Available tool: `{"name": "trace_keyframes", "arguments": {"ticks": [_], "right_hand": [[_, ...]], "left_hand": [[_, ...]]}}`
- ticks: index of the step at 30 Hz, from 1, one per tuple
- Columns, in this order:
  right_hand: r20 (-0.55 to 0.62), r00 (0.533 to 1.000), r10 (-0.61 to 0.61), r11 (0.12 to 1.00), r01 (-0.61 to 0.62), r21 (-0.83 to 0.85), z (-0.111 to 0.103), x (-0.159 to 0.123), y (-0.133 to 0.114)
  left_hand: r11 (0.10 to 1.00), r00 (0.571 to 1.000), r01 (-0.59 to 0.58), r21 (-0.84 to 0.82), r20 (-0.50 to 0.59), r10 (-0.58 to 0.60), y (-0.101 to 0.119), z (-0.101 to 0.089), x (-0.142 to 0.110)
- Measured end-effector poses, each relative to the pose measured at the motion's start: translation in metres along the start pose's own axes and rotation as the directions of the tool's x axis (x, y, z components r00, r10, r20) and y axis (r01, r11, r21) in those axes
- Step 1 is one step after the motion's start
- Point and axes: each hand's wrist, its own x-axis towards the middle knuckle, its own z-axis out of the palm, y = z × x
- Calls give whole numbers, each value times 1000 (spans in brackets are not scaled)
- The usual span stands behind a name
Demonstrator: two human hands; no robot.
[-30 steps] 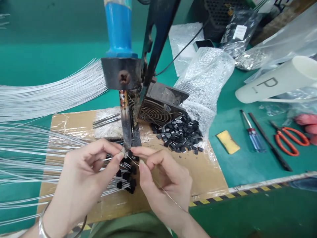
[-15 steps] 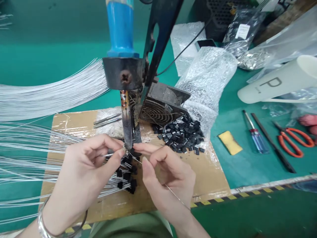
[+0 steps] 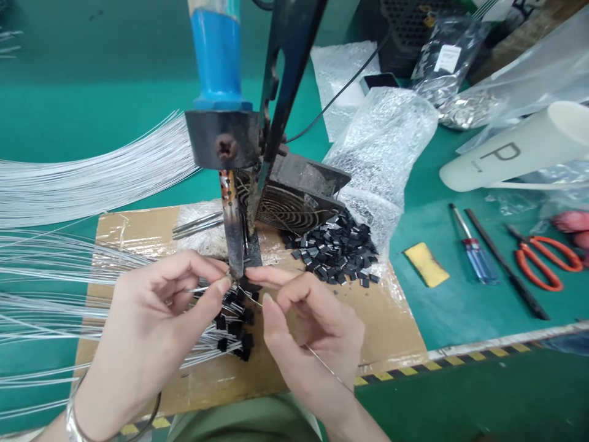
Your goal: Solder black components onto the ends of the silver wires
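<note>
A soldering iron (image 3: 216, 58) with a blue handle hangs tip down in a black clamp. My left hand (image 3: 156, 313) is closed in a pinch beside its tip, with a thin wire (image 3: 199, 289) between the fingers; the wire's end is too small to make out. On the other side, my right hand (image 3: 317, 325) closes round a strand of solder wire (image 3: 327, 366), whose front end reaches the iron's tip. Its index finger points toward the tip. Below lie white wires (image 3: 209, 341) ending in black connectors (image 3: 246, 344).
A cardboard sheet (image 3: 386, 331) covers the work spot. On it lie a heap of small black parts (image 3: 340, 248) and a fan (image 3: 294, 202). A bundle of white wires (image 3: 92, 184) is at left; a yellow sponge (image 3: 426, 264), screwdriver (image 3: 476, 252) and orange-handled scissors (image 3: 543, 261) are at right.
The view has shifted slightly, so the iron and bracket appear a little further left. Both hands keep nearly the same pose at the tip.
</note>
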Motion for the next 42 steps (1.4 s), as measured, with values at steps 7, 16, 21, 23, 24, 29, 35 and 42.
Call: {"name": "trace_keyframes", "arguments": {"ticks": [7, 16, 21, 23, 24, 29, 35, 42], "right_hand": [[-8, 1000, -7, 1000, 7, 7, 0, -1, 1], [-11, 1000, -11, 1000, 11, -2, 1, 0, 1], [-8, 1000, -16, 1000, 16, 2, 1, -1, 2], [-1, 1000, -9, 1000, 9, -11, 0, -1, 2], [2, 1000, -7, 1000, 7, -21, 0, -1, 2], [0, 1000, -28, 998, 28, -53, 0, -1, 2], [-45, 996, -73, 997, 73, -11, 4, -3, 3], [-50, 992, -112, 994, 111, -14, 5, -3, 5]], "left_hand": [[999, 1000, -19, 38, -4, 19, -2, -2, -3], [998, 1000, -1, 57, -12, 1, -1, -3, -2], [1000, 1000, 3, 24, -9, -3, -1, -2, -2], [1000, 1000, -3, 23, -3, 3, -1, -2, -2], [1000, 1000, -4, 26, -2, 4, -1, -1, -2], [998, 1000, -17, 52, 1, 17, -1, -1, -2], [999, 1000, -16, 51, -3, 16, -3, -2, -3], [997, 999, -28, 74, -16, 30, -6, -1, -5]]}}
